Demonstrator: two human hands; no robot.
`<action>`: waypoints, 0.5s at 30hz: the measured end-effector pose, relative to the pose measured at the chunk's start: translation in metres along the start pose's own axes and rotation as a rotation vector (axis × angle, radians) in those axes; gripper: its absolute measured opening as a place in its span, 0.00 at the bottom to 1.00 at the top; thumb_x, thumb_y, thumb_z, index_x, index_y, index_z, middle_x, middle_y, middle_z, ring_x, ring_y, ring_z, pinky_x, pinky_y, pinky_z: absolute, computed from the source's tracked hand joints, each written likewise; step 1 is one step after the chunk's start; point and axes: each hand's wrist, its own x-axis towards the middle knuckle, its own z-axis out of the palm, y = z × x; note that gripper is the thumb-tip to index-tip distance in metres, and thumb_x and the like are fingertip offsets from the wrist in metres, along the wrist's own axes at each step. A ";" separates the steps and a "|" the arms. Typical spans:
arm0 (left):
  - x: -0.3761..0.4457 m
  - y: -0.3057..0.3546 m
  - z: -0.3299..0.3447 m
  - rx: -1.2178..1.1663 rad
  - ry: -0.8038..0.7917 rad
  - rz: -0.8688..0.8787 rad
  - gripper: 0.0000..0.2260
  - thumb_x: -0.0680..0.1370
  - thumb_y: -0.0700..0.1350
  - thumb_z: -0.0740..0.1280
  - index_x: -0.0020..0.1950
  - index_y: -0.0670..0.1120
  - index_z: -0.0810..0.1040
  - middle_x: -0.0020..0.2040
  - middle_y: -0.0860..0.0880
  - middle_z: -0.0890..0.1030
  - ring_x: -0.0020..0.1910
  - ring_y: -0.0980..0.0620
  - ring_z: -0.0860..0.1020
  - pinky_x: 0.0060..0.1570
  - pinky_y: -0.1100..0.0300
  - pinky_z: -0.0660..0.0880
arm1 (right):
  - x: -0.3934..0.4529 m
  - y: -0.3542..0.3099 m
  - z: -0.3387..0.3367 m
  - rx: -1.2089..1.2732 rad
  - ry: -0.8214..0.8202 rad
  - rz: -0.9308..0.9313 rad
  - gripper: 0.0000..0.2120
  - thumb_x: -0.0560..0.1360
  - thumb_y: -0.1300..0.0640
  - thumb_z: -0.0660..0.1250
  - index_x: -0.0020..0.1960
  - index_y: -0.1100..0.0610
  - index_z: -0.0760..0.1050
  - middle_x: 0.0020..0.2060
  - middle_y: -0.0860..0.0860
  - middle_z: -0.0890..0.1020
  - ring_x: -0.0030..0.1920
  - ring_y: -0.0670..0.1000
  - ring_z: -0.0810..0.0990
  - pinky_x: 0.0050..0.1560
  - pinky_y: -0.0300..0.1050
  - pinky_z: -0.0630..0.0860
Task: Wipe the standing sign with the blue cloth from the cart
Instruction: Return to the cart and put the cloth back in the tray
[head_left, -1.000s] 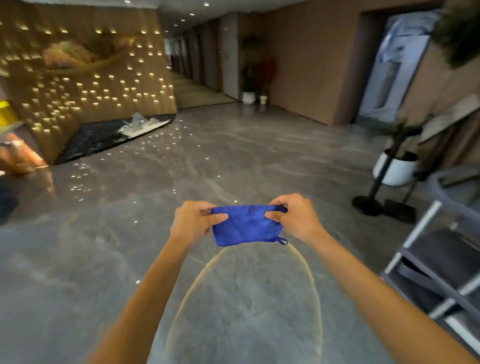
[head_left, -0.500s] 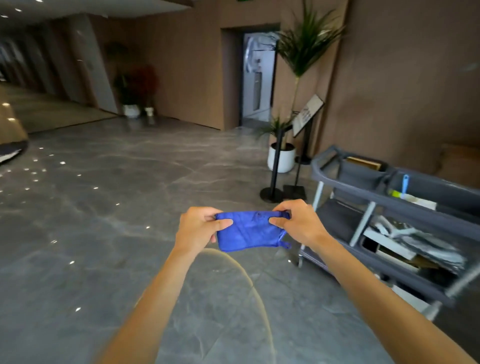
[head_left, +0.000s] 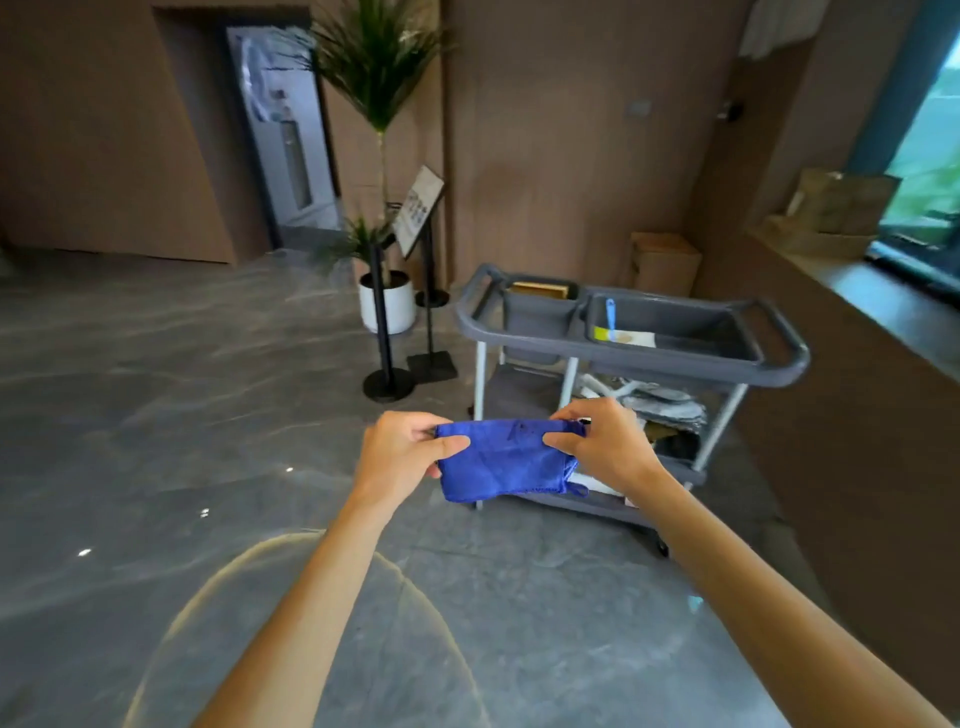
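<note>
Since the earlier frame the view has swung rightward: the cart (head_left: 631, 358) now shows whole and nearer the centre, and the standing sign (head_left: 418, 210) sits further from the right edge; both hands hold the cloth much as they did.

Left hand (head_left: 400, 460) pinches the left end of the blue cloth (head_left: 506, 462) between thumb and curled fingers; right hand (head_left: 605, 447) pinches the right end likewise; the cloth is folded and stretched flat between them, held in the air just in front of the cart's near-left corner, touching nothing else.

The standing sign stands beyond the cart's left end, well apart from the cloth, its panel tilted on a dark post; a potted plant (head_left: 387, 306) stands just beside it, on the side away from the cart.

Step in hand, as judged: readying the cloth and carrying it to the sign; no wiping is yet begun. To do it well: keep the fold tidy so a flat pad meets the panel; pass round the cart's left end; steady the sign with one hand, since a tall thin post may rock; avoid brushing the plant's leaves.

Count: one cloth; one cart, with two tubs on its top deck; one tilted sign panel; two dark posts with floor bases by it; one white pot.
</note>
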 end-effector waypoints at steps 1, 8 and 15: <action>0.010 0.002 0.009 -0.006 -0.017 0.005 0.09 0.71 0.39 0.78 0.39 0.53 0.86 0.34 0.49 0.86 0.27 0.52 0.77 0.37 0.53 0.78 | 0.002 0.006 -0.007 -0.002 0.016 0.018 0.02 0.72 0.58 0.76 0.44 0.52 0.85 0.33 0.42 0.81 0.32 0.38 0.75 0.34 0.25 0.69; 0.084 0.017 0.076 0.021 -0.164 0.104 0.06 0.70 0.43 0.79 0.43 0.53 0.88 0.36 0.52 0.87 0.34 0.55 0.82 0.42 0.55 0.82 | 0.032 0.060 -0.051 0.025 0.142 0.146 0.03 0.72 0.57 0.77 0.45 0.52 0.86 0.38 0.47 0.85 0.39 0.46 0.81 0.34 0.28 0.71; 0.168 0.035 0.142 0.014 -0.238 0.169 0.06 0.72 0.39 0.78 0.48 0.45 0.88 0.38 0.55 0.87 0.34 0.63 0.83 0.34 0.69 0.78 | 0.094 0.112 -0.091 0.026 0.174 0.190 0.05 0.74 0.57 0.75 0.50 0.54 0.86 0.41 0.48 0.85 0.44 0.50 0.84 0.46 0.47 0.83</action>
